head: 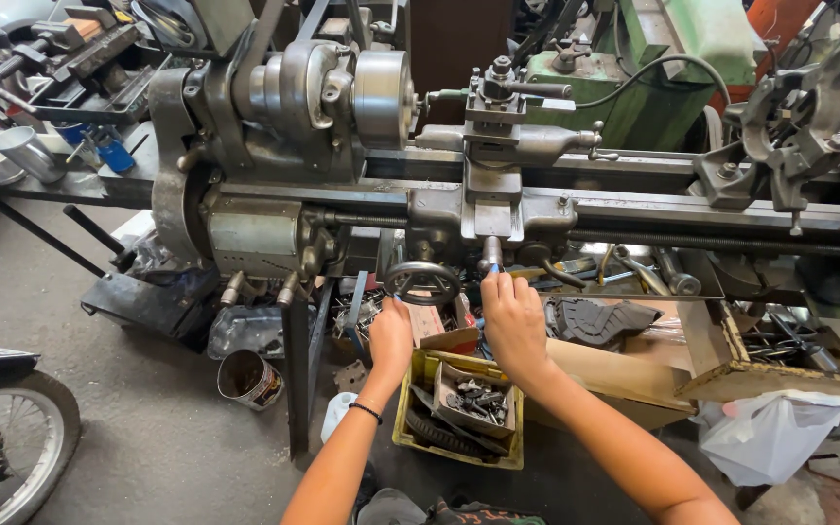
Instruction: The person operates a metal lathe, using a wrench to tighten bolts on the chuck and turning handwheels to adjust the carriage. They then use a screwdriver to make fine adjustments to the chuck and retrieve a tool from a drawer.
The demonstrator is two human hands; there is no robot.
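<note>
A grey metal lathe (284, 126) stretches across the view, its round chuck (383, 86) at centre left and its carriage with tool post (498, 126) in the middle. My left hand (391, 335) grips the lower rim of the black carriage handwheel (423, 282). My right hand (512, 321) reaches up to a small lever (491, 255) with a blue tip just right of the wheel, fingers closed around it. A black band circles my left wrist.
A yellow crate (418, 442) of metal parts sits on the floor under my arms. A paint tin (249, 379) stands to the left, a motorcycle wheel (2, 442) at bottom left. A white plastic bag (770, 433) and wooden boxes lie at the right.
</note>
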